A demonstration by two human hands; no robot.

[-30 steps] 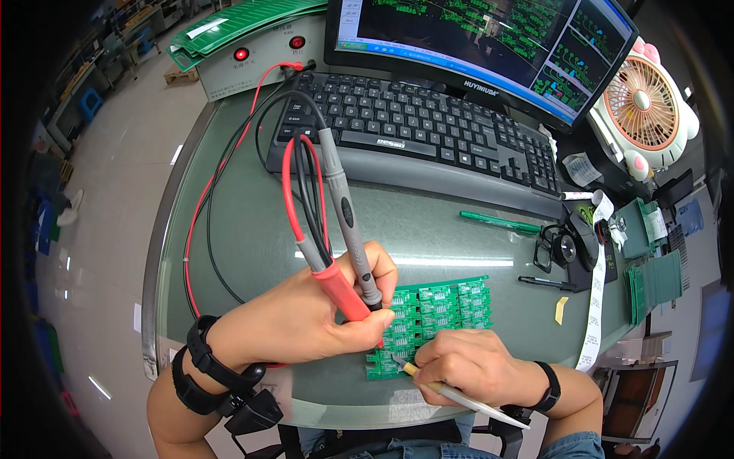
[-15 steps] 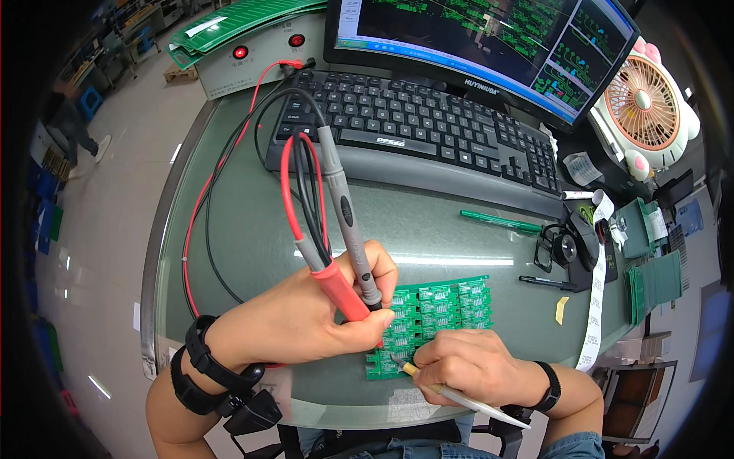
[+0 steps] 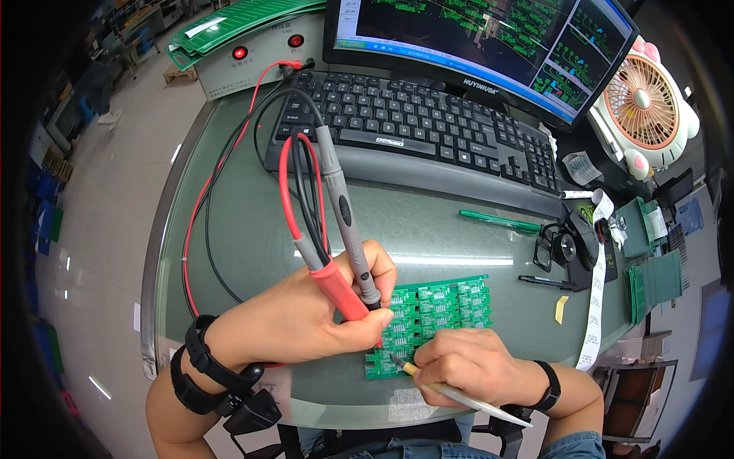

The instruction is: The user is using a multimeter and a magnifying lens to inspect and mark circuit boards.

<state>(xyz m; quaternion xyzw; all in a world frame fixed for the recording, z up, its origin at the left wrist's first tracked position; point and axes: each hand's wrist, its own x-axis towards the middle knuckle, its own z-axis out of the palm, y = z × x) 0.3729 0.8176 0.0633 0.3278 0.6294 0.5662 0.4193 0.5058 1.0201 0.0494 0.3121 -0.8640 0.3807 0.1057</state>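
Note:
My left hand [image 3: 306, 317] is closed around two test probes, held together like chopsticks. One is a red test probe [image 3: 339, 293] with a grey collar, the other a grey test probe [image 3: 349, 222] with a black lower end. Their tips point down at the left edge of a green circuit board panel [image 3: 436, 300], made of several small joined boards lying flat on the table. My right hand [image 3: 470, 367] rests over the panel's near right part, fingers pinching a craft knife [image 3: 459, 396] with a whitish handle and yellowish collar. Its dark tip meets the panel close to the red probe's tip.
Beyond the hands stand a black keyboard [image 3: 428, 122] and a monitor [image 3: 489, 46]. Red and black leads run to a grey box [image 3: 252, 65] with green boards on top. To the right lie a green pen [image 3: 499, 222], a black pen [image 3: 547, 282], a mouse [image 3: 582, 237], a paper strip [image 3: 592, 329] and a fan [image 3: 644, 99].
My hands, both probes, the knife and the panel look practically unmoved. In the background at the far left, a walking person's leg and shoe have shifted farther away.

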